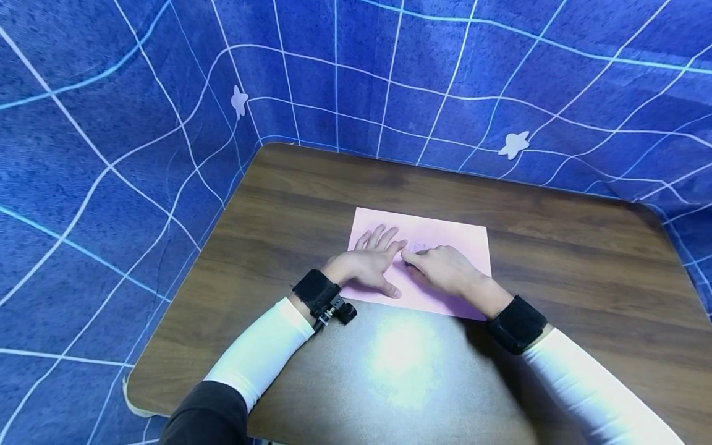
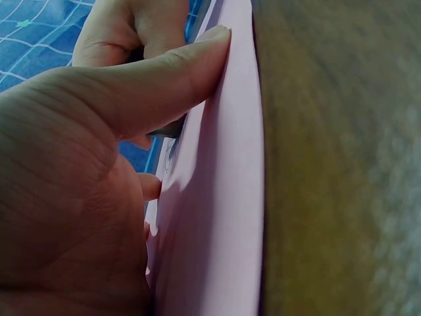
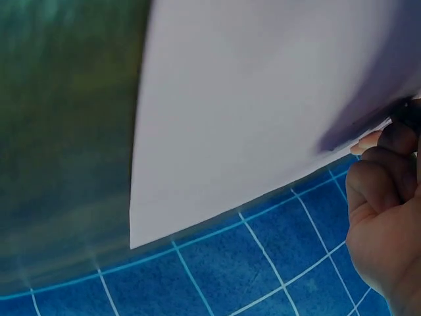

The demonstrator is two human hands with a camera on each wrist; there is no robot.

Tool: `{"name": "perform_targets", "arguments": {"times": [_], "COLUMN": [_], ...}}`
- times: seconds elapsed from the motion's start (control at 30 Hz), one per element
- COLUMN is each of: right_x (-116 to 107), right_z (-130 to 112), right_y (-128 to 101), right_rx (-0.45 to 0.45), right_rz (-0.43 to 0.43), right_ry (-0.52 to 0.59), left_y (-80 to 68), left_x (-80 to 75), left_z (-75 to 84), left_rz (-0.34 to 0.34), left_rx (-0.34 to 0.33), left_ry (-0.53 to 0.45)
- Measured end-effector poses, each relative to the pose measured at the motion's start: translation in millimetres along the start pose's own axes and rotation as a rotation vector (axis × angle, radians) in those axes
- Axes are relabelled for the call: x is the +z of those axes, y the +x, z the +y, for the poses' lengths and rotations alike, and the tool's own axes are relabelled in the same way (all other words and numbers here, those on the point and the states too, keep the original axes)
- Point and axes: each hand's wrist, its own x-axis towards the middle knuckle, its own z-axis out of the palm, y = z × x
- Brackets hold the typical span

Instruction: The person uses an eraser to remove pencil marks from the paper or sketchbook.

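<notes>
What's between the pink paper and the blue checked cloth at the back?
Only bare brown wooden table; the head view shows nothing else between the pink paper sheet and the blue checked cloth.

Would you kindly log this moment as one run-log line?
left hand: flat on pink paper | right hand: gripping dark pen, tip on paper | table: wooden

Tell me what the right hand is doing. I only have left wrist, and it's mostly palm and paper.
Observer: Right hand is curled round a thin dark pen, with the tip on the paper, going by the head view.
Operator: Left fingers?
Observer: Left hand lies flat on the paper's left half, fingers spread.
Operator: Anything drawn?
Observer: Faint marks just beyond the right hand's fingers, too small to read.
</notes>
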Motion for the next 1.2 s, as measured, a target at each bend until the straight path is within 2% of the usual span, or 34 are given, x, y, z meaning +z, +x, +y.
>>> {"name": "perform_targets", "arguments": {"times": [0.27,0.53,0.77,1.03,1.2], "right_x": [-1,-8,-13,-23,-23], "right_z": [3,18,25,8,-7], "right_y": [-8,-19,-23,-6,13], "right_rx": [0.008,0.042,0.086,0.110,0.061], "right_rz": [0.028,0.060,0.021,-0.031,-0.037], "right_ry": [0.028,0.038,0.031,0.111,0.182], "left_y": [-0.1,-0.8,-2.4,2.8,2.5], "left_x": [-0.3,-1.1,-1.5,3.9,2.7], "left_z": [0.3,-0.3,0.6,-1.5,0.1], "left_rz": [-0.011,-0.002,0.002,-0.005,-0.007], "left_rx": [-0.001,-0.005,-0.003,-0.024,-0.026], "left_ry": [0.012,0.009,-0.001,-0.014,0.006]}}
